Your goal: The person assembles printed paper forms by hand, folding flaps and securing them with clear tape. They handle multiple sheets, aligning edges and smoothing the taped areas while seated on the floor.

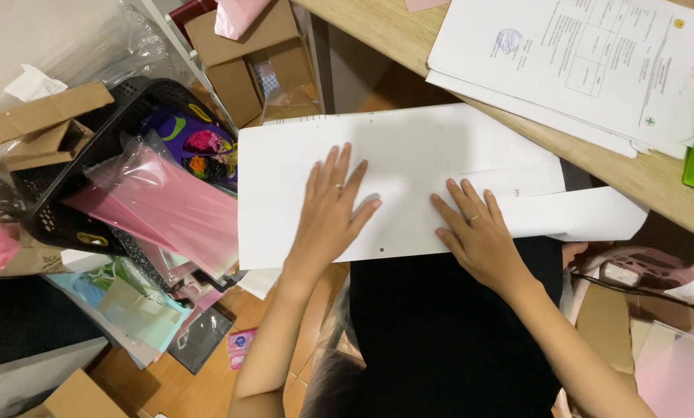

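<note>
Head view: both hands lie flat, fingers spread, holding nothing, on a large white sheet (409, 166) across the person's lap, left hand (330, 210) near its middle, right hand (475, 232) at its lower edge, below the tabletop (657, 182).

A single head-worn camera looks steeply down from close above the person's lap; the bench (409, 35) edge runs diagonally across the upper right; floor clutter fills the left.
</note>
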